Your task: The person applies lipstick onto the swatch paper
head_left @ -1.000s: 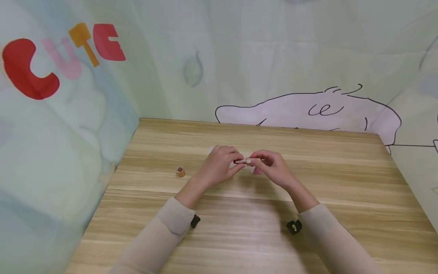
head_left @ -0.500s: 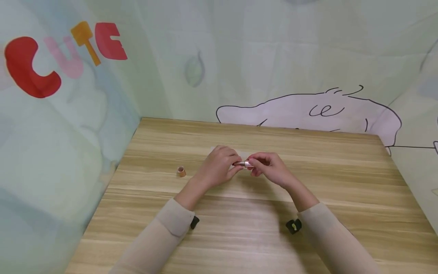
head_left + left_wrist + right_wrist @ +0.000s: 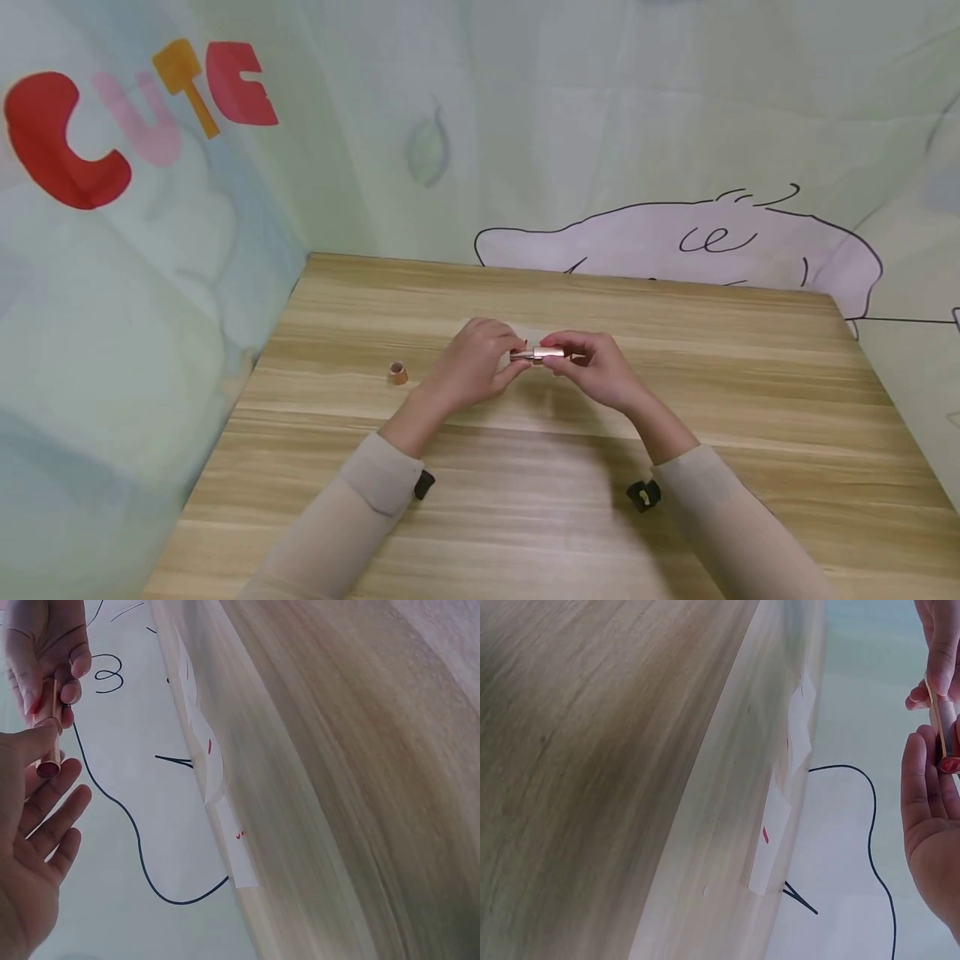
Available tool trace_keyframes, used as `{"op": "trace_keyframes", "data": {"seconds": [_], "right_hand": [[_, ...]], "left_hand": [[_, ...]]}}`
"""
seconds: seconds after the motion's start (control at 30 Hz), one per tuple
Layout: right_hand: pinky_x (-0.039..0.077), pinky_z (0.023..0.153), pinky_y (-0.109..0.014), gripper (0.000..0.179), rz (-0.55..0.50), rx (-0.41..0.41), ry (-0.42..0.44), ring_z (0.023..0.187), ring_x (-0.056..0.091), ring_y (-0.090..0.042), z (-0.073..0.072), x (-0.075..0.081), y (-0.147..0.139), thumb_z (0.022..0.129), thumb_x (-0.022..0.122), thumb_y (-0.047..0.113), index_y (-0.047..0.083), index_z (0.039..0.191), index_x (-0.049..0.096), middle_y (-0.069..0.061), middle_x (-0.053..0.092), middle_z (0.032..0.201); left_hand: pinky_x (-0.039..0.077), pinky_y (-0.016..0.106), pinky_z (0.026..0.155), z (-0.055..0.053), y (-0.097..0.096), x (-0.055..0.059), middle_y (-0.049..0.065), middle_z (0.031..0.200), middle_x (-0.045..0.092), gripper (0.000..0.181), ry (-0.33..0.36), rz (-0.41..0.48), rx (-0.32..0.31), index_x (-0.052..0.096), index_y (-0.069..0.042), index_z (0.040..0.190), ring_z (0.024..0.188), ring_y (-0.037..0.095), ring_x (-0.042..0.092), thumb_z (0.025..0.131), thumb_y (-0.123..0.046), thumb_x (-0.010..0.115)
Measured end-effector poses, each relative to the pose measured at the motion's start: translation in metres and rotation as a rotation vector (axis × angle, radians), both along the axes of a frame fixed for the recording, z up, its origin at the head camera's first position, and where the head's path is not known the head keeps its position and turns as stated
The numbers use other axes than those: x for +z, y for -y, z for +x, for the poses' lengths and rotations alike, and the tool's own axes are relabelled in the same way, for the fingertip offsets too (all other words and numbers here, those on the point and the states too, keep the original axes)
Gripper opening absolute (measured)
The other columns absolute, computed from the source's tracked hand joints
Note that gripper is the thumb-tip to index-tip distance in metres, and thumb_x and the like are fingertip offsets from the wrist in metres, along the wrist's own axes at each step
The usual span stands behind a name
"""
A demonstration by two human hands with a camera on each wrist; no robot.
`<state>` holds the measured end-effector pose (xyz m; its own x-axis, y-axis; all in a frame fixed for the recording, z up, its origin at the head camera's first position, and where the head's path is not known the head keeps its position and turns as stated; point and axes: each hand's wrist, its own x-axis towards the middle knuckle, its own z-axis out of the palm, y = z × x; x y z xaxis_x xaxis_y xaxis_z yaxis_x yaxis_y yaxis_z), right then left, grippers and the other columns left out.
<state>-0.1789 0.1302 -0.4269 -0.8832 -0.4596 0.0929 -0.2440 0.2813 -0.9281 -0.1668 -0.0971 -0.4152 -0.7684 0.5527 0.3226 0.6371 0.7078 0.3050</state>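
Note:
A lipstick (image 3: 550, 352) in a shiny rose-gold tube lies level between both hands over the table. My left hand (image 3: 471, 363) pinches its left end between thumb and fingers. The fingers and thumb of my right hand (image 3: 602, 372) grip the other end, whose red-labelled base shows in the right wrist view. Dark red shows inside the tube's mouth (image 3: 48, 770) in the left wrist view. To the left of my left hand, a small copper-coloured cap (image 3: 398, 373) stands on the table.
White paper (image 3: 206, 742) with small red marks lies behind the hands on the wood-grain table (image 3: 420, 300). A printed cloth backdrop (image 3: 600, 125) rises along the table's back and left edges. Black wrist straps (image 3: 643, 496) show near the sleeves.
The red tip that showed at the lipstick's left end is no longer visible in the head view. My right fingers have shifted, exposing more of the rose-gold tube. The cap stays put.

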Motion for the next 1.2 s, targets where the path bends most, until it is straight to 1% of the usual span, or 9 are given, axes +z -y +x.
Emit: {"op": "trace_keyframes", "data": {"seconds": [0.07, 0.23, 0.3, 0.53, 0.7, 0.83, 0.97, 1.07, 1.2], "right_hand": [[0.059, 0.074, -0.025, 0.022, 0.0, -0.006, -0.01, 0.086, 0.066, -0.016, 0.001, 0.0, 0.0, 0.093, 0.072, 0.002, -0.004, 0.114, 0.072, -0.016, 0.073, 0.104], [0.06, 0.073, -0.027, 0.022, -0.028, -0.008, -0.007, 0.083, 0.069, -0.027, 0.003, 0.002, 0.002, 0.092, 0.072, 0.0, -0.005, 0.113, 0.071, -0.018, 0.072, 0.105], [0.06, 0.074, -0.027, 0.021, -0.032, -0.01, -0.013, 0.086, 0.069, -0.027, 0.004, 0.002, 0.003, 0.091, 0.073, 0.0, -0.004, 0.112, 0.072, -0.016, 0.072, 0.106], [0.06, 0.077, -0.029, 0.018, -0.051, -0.002, -0.053, 0.092, 0.066, -0.016, 0.004, -0.001, 0.004, 0.089, 0.075, -0.002, 0.0, 0.107, 0.074, -0.012, 0.072, 0.105], [0.059, 0.076, -0.026, 0.018, -0.059, -0.015, -0.066, 0.091, 0.065, -0.014, 0.004, -0.003, 0.002, 0.089, 0.075, -0.002, -0.001, 0.107, 0.074, -0.013, 0.072, 0.105], [0.058, 0.072, -0.024, 0.018, -0.061, -0.041, -0.073, 0.087, 0.063, -0.014, 0.003, -0.003, 0.0, 0.088, 0.076, -0.001, 0.0, 0.107, 0.073, -0.012, 0.072, 0.103], [0.058, 0.072, -0.024, 0.019, -0.074, -0.058, -0.067, 0.085, 0.064, -0.012, 0.003, -0.002, -0.003, 0.089, 0.076, -0.001, -0.001, 0.108, 0.072, -0.013, 0.072, 0.102], [0.058, 0.074, -0.024, 0.019, -0.086, -0.062, -0.058, 0.086, 0.065, -0.011, 0.003, -0.002, -0.004, 0.089, 0.076, -0.001, -0.002, 0.108, 0.072, -0.014, 0.072, 0.103], [0.058, 0.075, -0.025, 0.019, -0.096, -0.064, -0.05, 0.088, 0.066, -0.01, 0.003, -0.003, -0.006, 0.089, 0.076, -0.001, -0.002, 0.108, 0.072, -0.016, 0.071, 0.104]], "left_hand": [[0.047, 0.037, 0.102, 0.0, 0.0, 0.0, 0.001, 0.102, 0.074, 0.019, 0.009, 0.01, 0.001, 0.077, -0.01, 0.099, 0.104, 0.02, 0.066, 0.095, -0.028, 0.074], [0.047, 0.038, 0.102, 0.0, 0.001, 0.0, 0.002, 0.103, 0.074, 0.019, 0.017, 0.03, 0.003, 0.076, -0.01, 0.099, 0.106, 0.021, 0.066, 0.095, -0.029, 0.073], [0.047, 0.038, 0.102, 0.001, 0.002, 0.0, 0.001, 0.103, 0.074, 0.019, 0.029, 0.04, 0.008, 0.077, -0.011, 0.098, 0.105, 0.021, 0.066, 0.095, -0.029, 0.073], [0.046, 0.037, 0.103, 0.001, 0.003, -0.002, -0.001, 0.1, 0.074, 0.019, 0.068, 0.049, 0.024, 0.077, -0.013, 0.097, 0.1, 0.018, 0.066, 0.096, -0.032, 0.072], [0.047, 0.04, 0.099, 0.003, 0.009, -0.004, 0.0, 0.108, 0.073, 0.033, 0.079, 0.047, 0.068, 0.075, -0.013, 0.11, 0.106, 0.02, 0.064, 0.091, -0.041, 0.076], [0.046, 0.043, 0.098, 0.005, 0.024, -0.004, 0.003, 0.119, 0.07, 0.048, 0.139, 0.044, 0.158, 0.071, -0.012, 0.12, 0.115, 0.023, 0.061, 0.087, -0.045, 0.079], [0.045, 0.046, 0.098, 0.006, 0.048, -0.01, 0.006, 0.12, 0.069, 0.047, 0.173, 0.039, 0.228, 0.071, -0.009, 0.121, 0.116, 0.027, 0.061, 0.087, -0.042, 0.08], [0.043, 0.048, 0.098, 0.008, 0.067, -0.016, 0.008, 0.119, 0.07, 0.045, 0.186, 0.049, 0.256, 0.071, -0.007, 0.119, 0.116, 0.029, 0.061, 0.087, -0.037, 0.081], [0.041, 0.051, 0.104, 0.014, 0.093, -0.023, 0.011, 0.121, 0.069, 0.049, 0.219, 0.06, 0.282, 0.07, -0.003, 0.121, 0.117, 0.032, 0.061, 0.086, -0.036, 0.082]]}}
